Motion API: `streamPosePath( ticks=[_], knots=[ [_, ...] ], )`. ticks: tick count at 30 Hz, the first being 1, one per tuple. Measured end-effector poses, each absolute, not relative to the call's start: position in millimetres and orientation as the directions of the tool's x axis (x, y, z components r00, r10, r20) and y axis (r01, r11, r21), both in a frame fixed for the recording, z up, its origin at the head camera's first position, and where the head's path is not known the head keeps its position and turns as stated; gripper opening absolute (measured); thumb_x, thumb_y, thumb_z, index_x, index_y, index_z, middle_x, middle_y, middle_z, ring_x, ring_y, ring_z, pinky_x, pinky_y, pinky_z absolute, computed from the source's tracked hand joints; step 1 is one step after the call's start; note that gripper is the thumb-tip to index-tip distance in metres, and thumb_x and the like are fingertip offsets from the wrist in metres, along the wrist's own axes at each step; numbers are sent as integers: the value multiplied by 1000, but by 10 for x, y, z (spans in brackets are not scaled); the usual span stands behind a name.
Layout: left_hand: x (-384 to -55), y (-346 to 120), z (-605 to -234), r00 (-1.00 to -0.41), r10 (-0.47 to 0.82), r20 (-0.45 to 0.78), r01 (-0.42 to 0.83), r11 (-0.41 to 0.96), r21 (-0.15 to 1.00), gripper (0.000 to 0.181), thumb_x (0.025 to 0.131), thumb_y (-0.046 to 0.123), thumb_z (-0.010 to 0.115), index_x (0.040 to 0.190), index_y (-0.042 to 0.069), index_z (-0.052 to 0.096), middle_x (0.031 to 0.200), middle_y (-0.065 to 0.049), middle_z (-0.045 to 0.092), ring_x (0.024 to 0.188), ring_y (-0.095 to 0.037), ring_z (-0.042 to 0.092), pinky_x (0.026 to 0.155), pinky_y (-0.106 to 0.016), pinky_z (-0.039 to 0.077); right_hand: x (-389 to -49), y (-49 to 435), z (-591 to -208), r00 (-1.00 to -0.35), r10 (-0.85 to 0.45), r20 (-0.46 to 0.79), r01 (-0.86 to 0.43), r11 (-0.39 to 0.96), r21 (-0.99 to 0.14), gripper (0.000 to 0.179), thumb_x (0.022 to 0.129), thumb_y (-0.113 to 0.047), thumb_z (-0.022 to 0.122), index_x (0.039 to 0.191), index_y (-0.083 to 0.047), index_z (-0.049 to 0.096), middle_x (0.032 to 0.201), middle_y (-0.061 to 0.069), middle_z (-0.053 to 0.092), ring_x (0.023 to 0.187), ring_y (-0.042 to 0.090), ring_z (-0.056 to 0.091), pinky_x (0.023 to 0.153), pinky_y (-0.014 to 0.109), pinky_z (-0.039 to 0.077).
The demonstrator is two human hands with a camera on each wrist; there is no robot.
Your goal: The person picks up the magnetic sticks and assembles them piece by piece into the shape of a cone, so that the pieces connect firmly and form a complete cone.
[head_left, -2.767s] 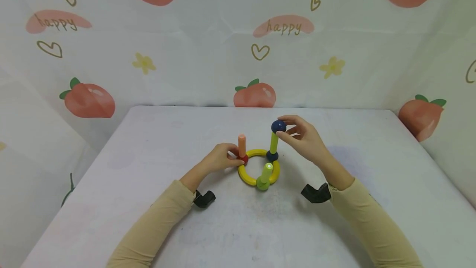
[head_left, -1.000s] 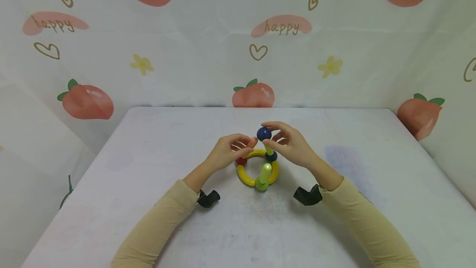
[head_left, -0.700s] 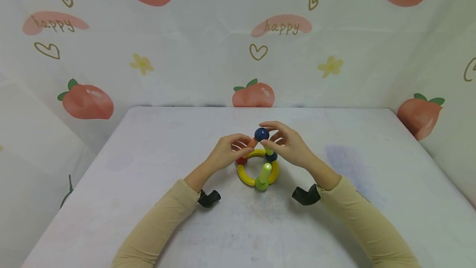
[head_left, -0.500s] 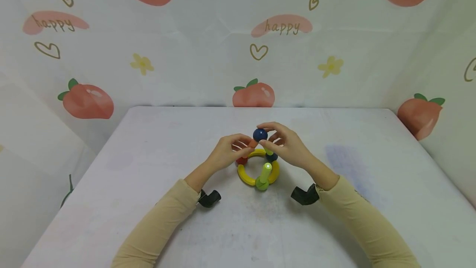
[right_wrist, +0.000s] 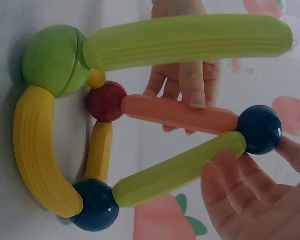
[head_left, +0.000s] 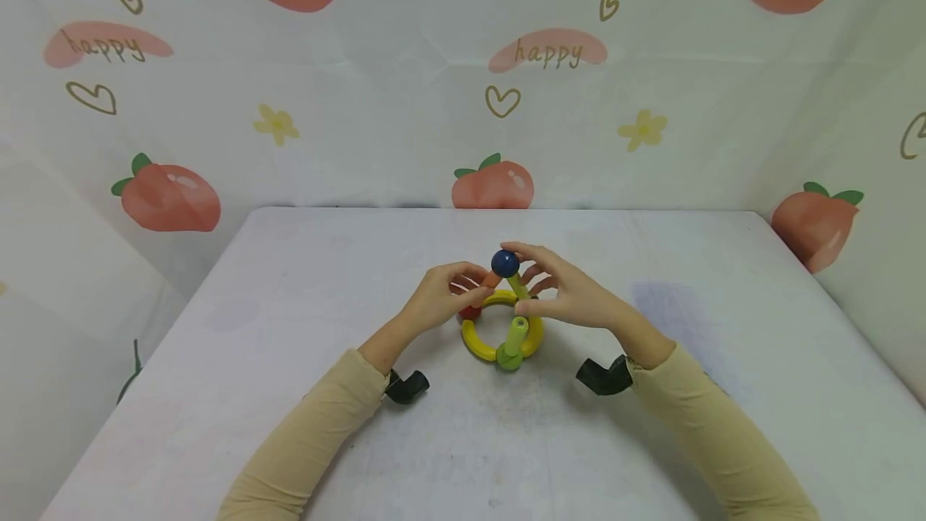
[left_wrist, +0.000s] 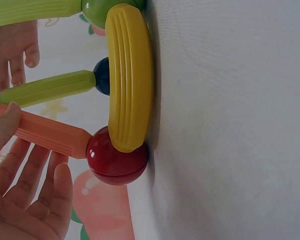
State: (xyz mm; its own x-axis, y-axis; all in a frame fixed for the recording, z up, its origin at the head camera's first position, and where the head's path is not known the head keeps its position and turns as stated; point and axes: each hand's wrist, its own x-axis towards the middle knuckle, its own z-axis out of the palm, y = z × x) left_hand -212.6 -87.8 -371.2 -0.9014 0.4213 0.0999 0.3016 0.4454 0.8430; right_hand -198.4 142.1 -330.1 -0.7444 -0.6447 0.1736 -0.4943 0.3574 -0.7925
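Note:
My left hand [head_left: 444, 296] pinches an orange magnetic rod [left_wrist: 55, 134] that leans up from a red ball [left_wrist: 117, 157]. In the right wrist view, this rod and a slanted green rod [right_wrist: 170, 172] meet at a blue ball [right_wrist: 260, 129]. The green rod rises from a lower blue ball [right_wrist: 95, 205]. My right hand [head_left: 571, 292] has its fingers spread by the top ball, with one fingertip touching it and the thumb away. Curved yellow rods [head_left: 477, 344] form a ring on the table. From its green ball [right_wrist: 55, 60], another green rod [head_left: 517, 336] stands free-ended.
The white table [head_left: 434, 457] carries the ring near its middle. Black camera mounts [head_left: 408, 387] hang beneath both wrists. A cloth with printed peaches [head_left: 494, 185] covers the wall behind the table.
My left hand rose from the red ball to the orange rod, which tilted right. My right hand brought the blue ball left onto its end, then its thumb came off the ball and dropped lower.

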Motion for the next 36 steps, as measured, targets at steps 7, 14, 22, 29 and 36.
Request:
streamPosePath(
  ticks=[7, 14, 22, 29, 36],
  knots=[
    [-2121, -880, -3717, -904, 417, 93, 292, 445, 846, 31, 87, 23, 66, 114, 8, 63, 109, -11, 67, 95, -22, 64, 84, -32, 53, -1982, 1471, -3318, -667, -723, 179, -556, 322, -767, 101, 70, -26, 82, 148, -10, 19, 143, 10, 34, 108, 24, 49, 91, 47, 48],
    [-2111, -885, -3714, -902, 421, 97, 299, 446, 844, 31, 87, 23, 66, 114, 7, 63, 109, -11, 67, 96, -23, 64, 85, -32, 53, -1966, 1438, -3349, -698, -687, 201, -557, 345, -755, 93, 74, -21, 79, 147, -13, 23, 141, 9, 37, 104, 23, 50, 89, 43, 49],
    [-2112, -902, -3728, -898, 429, 101, 307, 445, 841, 31, 87, 21, 65, 114, 7, 63, 111, -11, 66, 98, -24, 63, 87, -34, 53, -1985, 1392, -3387, -735, -623, 269, -583, 376, -720, 76, 78, -14, 75, 142, -11, 34, 132, 10, 46, 94, 20, 54, 81, 35, 54],
    [-2108, -913, -3734, -888, 445, 112, 325, 438, 838, 29, 88, 21, 65, 114, 7, 63, 110, -11, 67, 98, -23, 64, 86, -33, 53, -1994, 1359, -3420, -751, -583, 312, -595, 391, -702, 67, 79, -13, 74, 136, -9, 41, 127, 11, 51, 89, 18, 55, 77, 31, 53],
    [-2108, -921, -3744, -880, 460, 118, 336, 429, 838, 28, 88, 20, 64, 112, 6, 63, 109, -12, 67, 98, -23, 63, 87, -33, 52, -1977, 1342, -3439, -741, -569, 357, -622, 381, -684, 61, 79, -11, 74, 132, -8, 45, 123, 12, 54, 86, 17, 56, 76, 33, 53]
  ],
)
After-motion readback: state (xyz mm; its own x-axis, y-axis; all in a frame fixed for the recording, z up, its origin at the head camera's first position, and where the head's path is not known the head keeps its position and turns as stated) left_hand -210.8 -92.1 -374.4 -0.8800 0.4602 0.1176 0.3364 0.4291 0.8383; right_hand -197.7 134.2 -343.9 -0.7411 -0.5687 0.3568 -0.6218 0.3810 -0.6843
